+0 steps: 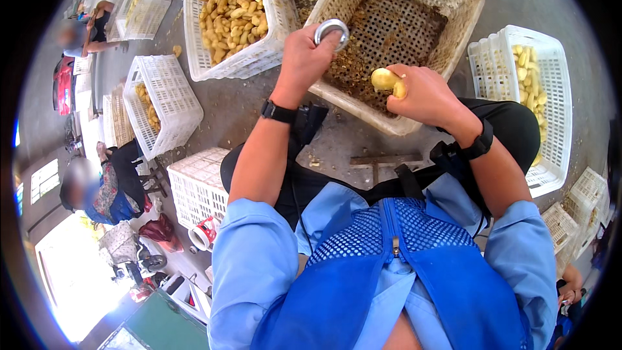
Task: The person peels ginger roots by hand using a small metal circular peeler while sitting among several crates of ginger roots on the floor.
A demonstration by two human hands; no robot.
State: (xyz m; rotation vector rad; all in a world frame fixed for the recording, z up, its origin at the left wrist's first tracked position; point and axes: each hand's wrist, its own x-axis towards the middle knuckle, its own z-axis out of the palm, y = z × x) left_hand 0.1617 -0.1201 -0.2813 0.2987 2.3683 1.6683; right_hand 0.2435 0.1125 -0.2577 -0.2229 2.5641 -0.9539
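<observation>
My left hand [302, 59] is closed round a shiny metal ring [332, 34], held up over the near left part of a dirty white crate [466, 26]. My right hand [424, 94] grips a pale yellow piece of ginger [383, 79] above the crate's near edge. The ginger's knobs poke out past my thumb and fingers. Ring and ginger are apart. Brown peel scraps [353, 68] lie on the perforated bottom of the crate below both hands.
At the far left, a white crate [275, 16] holds tan ginger. Paler ginger fills part of another crate [554, 104] at right. More crates [175, 100] stand left, beside an upturned-looking one [206, 178]. Two people [107, 185] sit at the left.
</observation>
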